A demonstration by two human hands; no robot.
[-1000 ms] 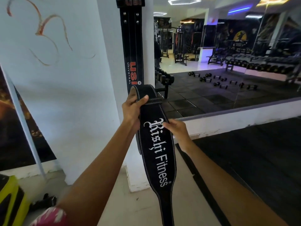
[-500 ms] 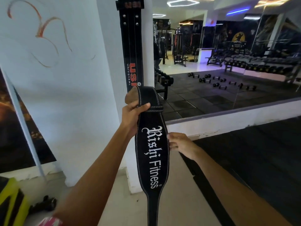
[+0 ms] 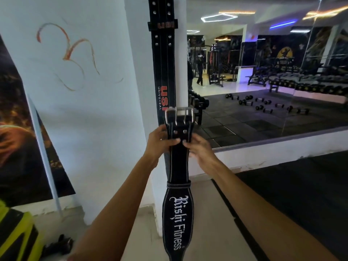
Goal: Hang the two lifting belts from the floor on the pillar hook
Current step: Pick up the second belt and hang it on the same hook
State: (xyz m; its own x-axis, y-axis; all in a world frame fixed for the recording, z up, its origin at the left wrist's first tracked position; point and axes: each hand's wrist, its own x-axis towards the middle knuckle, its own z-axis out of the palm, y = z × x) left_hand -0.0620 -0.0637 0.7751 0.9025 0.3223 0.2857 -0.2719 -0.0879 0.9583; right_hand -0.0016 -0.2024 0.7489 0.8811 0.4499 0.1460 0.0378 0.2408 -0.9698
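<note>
Head view: both hands meet at mid-frame, gripping one belt in front of a white pillar.
Left hand [image 3: 160,143]: clenched on the left edge of the held belt [image 3: 178,213], thumb across its front just below the rivets.
Right hand [image 3: 199,147]: fingertips pinch the same belt's right edge, opposite the left hand.
Held belt: upright at frame centre, metal buckle [image 3: 179,114] on top above the hands, wide lettered part hanging to the bottom edge.
Hung belt [image 3: 163,63]: flat against the pillar [image 3: 139,76], running from the top edge of the frame down behind the held belt's buckle; the hook is out of view.
Open room: bare floor to the right of the pillar; the pillar's corner stands just behind the held belt.
Materials: both belts are black with pale stitching and metal rivets; the hung one carries red letters, the held one white letters.
Room: a mirror wall [image 3: 273,81] fills the upper right, showing scattered dumbbells [image 3: 263,106] on dark matting; a poster [image 3: 18,138] sits at the left; a yellow and black object [image 3: 15,236] lies lower left.
</note>
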